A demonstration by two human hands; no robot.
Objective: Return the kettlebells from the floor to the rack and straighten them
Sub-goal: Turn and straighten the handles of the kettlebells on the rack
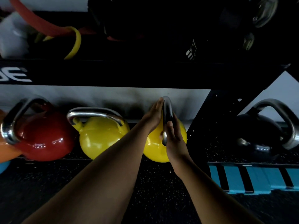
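Observation:
A yellow kettlebell (153, 151) stands on the rack's bottom level with its steel handle turned edge-on toward me. My left hand (153, 115) lies flat against the handle's left side, fingers straight. My right hand (174, 135) presses the handle's right side, thumb along the steel. A second yellow kettlebell (98, 138) stands to its left with the handle facing me. Further left is a red kettlebell (47, 139) with a tilted handle. A black kettlebell (257, 136) sits to the right of the rack's frame.
The black rack shelf (129, 75) hangs low above the kettlebells. Its diagonal brace (215, 120) stands right next to my right hand. A blue and black striped step (252, 178) lies at the lower right. An orange kettlebell (6, 151) shows at the far left. Resistance bands (76, 44) hang above.

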